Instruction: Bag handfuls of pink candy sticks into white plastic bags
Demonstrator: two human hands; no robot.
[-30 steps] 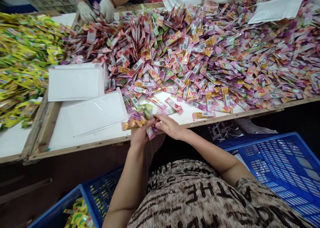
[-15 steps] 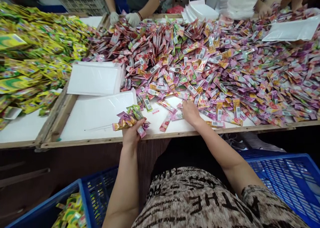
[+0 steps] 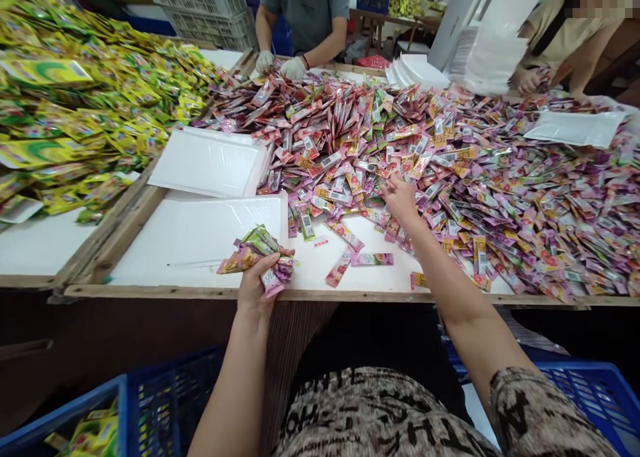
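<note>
My left hand [image 3: 263, 273] is closed around a bunch of small stick sachets [image 3: 257, 249] in green, purple, gold and pink, held over the table's front edge. My right hand [image 3: 400, 200] is at the near side of a large pile of similar sachets [image 3: 345, 123]. Its fingers are slightly bent and apart, and I make out nothing held in them. Between my hands, a pink and purple sachet [image 3: 373, 259] and a red-pink sachet [image 3: 339, 267] lie loose on the white tabletop. A small pink strip [image 3: 321, 243] lies near them.
White padded envelopes [image 3: 205, 163] lie left of the pile. Yellow packets [image 3: 100, 103] are heaped beyond a wooden divider [image 3: 120, 223]. Across the table, a person's gloved hands [image 3: 293, 68] work in the pile; another person is at right. Blue crates [image 3: 590, 390] stand below the table.
My right hand has moved forward, off the loose sachets and up to the pile. My left hand still grips its bunch. The view has tilted up, showing more of the far side.
</note>
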